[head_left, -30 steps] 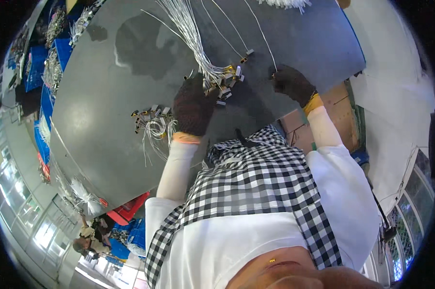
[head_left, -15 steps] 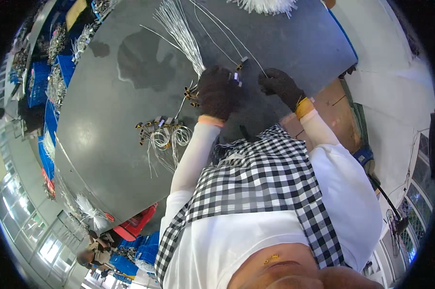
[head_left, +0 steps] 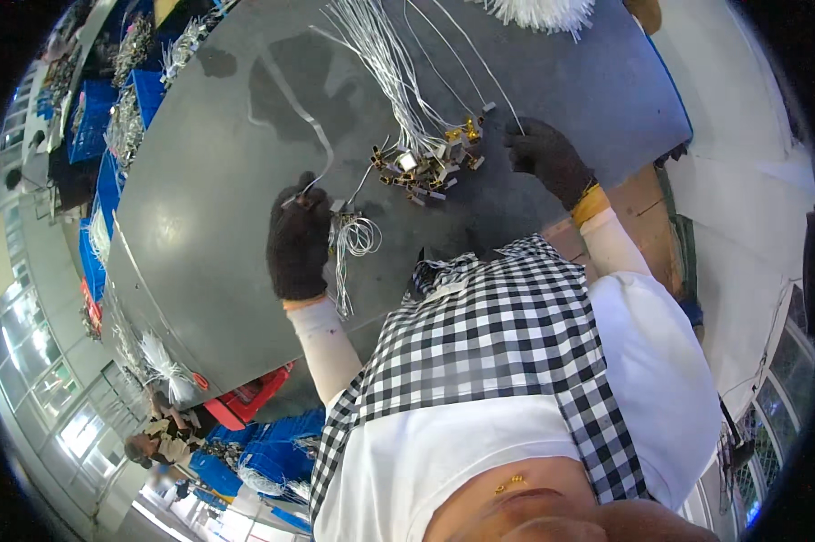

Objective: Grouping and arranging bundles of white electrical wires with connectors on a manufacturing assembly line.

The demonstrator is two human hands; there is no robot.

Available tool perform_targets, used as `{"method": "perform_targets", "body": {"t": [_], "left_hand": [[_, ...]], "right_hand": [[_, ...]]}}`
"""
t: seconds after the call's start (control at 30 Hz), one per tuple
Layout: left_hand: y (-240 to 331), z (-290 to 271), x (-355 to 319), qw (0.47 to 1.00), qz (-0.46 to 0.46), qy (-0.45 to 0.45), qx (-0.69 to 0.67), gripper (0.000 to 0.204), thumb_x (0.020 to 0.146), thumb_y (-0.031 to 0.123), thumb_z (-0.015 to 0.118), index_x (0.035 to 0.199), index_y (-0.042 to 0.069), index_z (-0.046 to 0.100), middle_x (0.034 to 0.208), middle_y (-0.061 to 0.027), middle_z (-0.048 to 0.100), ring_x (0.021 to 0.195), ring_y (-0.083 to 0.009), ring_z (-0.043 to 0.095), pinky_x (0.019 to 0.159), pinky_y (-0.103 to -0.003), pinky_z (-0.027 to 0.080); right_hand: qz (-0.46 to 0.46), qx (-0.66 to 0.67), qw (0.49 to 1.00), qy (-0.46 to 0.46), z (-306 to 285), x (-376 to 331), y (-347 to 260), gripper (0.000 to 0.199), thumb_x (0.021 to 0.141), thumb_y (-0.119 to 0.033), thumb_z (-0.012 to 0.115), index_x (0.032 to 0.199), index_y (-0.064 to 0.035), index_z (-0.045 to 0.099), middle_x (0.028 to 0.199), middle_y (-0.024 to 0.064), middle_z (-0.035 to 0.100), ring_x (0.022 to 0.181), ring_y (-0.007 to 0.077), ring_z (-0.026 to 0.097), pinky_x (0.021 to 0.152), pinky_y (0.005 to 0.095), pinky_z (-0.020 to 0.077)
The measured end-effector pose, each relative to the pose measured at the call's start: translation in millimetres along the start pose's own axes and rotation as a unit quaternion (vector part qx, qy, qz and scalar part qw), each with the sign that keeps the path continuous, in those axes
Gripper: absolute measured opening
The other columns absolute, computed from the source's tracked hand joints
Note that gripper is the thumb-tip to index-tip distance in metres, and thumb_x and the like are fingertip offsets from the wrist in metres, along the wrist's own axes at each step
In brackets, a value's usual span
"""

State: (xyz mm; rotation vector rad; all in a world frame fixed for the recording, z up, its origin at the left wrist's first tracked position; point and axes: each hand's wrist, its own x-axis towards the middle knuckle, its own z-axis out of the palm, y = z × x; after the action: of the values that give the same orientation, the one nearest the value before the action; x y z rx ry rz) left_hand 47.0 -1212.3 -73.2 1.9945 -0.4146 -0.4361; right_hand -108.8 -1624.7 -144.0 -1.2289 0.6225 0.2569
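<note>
My left hand (head_left: 299, 239), in a dark glove, rests on the grey table (head_left: 209, 208) and pinches the end of a thin white wire (head_left: 310, 135) that runs away across the table. Just right of it lies a small coil of white wires (head_left: 355, 237). My right hand (head_left: 544, 155), also gloved, pinches another white wire (head_left: 466, 54) near the table's right edge. Between the hands lies a bundle of white wires (head_left: 385, 63) ending in a heap of small gold and white connectors (head_left: 425, 163).
Blue bins (head_left: 96, 117) with more wire parts stand along the table's far left side. A white wire tuft (head_left: 538, 11) lies at the top edge and another (head_left: 165, 366) at the lower left. A red crate (head_left: 249, 402) sits under the table. Other people (head_left: 159, 434) stand lower left.
My left hand has moved left and nearer to me, away from the connector heap, drawing one wire out. The right hand has stayed by the table's right edge.
</note>
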Motion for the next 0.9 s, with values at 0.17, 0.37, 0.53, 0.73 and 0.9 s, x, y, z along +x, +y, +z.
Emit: {"method": "perform_targets", "body": {"t": [0.17, 0.37, 0.53, 0.73, 0.9], "left_hand": [[39, -25, -27, 0.895, -0.067, 0.118, -0.426, 0.032, 0.092, -0.004, 0.061, 0.124, -0.002, 0.06, 0.151, -0.0244, 0.049, 0.116, -0.0312, 0.067, 0.103, -0.041, 0.055], [80, 28, -33, 0.897, -0.047, 0.055, -0.436, 0.032, 0.091, -0.006, 0.06, 0.123, -0.004, 0.061, 0.139, -0.0199, 0.061, 0.111, -0.0292, 0.069, 0.097, -0.042, 0.059], [110, 58, -40, 0.94, -0.056, -0.015, -0.338, 0.031, 0.092, -0.004, 0.061, 0.123, -0.004, 0.065, 0.126, -0.017, 0.069, 0.11, -0.0225, 0.068, 0.098, -0.037, 0.056], [135, 97, -43, 0.983, 0.07, -0.119, -0.122, 0.031, 0.092, -0.003, 0.067, 0.123, 0.0, 0.067, 0.118, -0.0091, 0.07, 0.104, -0.0179, 0.068, 0.091, -0.031, 0.056], [134, 106, -58, 0.969, 0.045, -0.085, -0.227, 0.028, 0.091, -0.003, 0.069, 0.119, 0.001, 0.068, 0.112, -0.0097, 0.07, 0.104, -0.0168, 0.067, 0.09, -0.032, 0.055]], "right_hand": [[-0.164, -0.085, 0.982, 0.033, -7, -4, 18, 0.029, 0.103, -0.03, 0.06, 0.119, -0.0052, 0.066, 0.097, 0.0018, 0.064, 0.084, 0.013, 0.062, 0.076, 0.0303, 0.0542], [-0.142, -0.504, 0.811, 0.262, -53, 31, 56, 0.044, 0.099, -0.037, 0.06, 0.131, -0.0054, 0.061, 0.126, 0.0214, 0.064, 0.114, 0.0399, 0.064, 0.097, 0.0483, 0.053], [-0.094, -0.633, 0.721, 0.267, -31, -12, 18, 0.044, 0.098, -0.031, 0.06, 0.135, -0.0054, 0.061, 0.138, 0.022, 0.06, 0.128, 0.0382, 0.057, 0.108, 0.0473, 0.047], [-0.516, -0.398, 0.754, 0.08, 80, -22, -60, 0.028, 0.095, -0.012, 0.065, 0.12, -0.0005, 0.067, 0.119, 0.0183, 0.067, 0.108, 0.0341, 0.067, 0.091, 0.0416, 0.0564], [-0.347, -0.084, 0.934, 0.004, 106, -28, -85, 0.023, 0.095, -0.012, 0.065, 0.114, 0.0006, 0.067, 0.107, 0.016, 0.069, 0.097, 0.0296, 0.07, 0.084, 0.039, 0.0575]]}}
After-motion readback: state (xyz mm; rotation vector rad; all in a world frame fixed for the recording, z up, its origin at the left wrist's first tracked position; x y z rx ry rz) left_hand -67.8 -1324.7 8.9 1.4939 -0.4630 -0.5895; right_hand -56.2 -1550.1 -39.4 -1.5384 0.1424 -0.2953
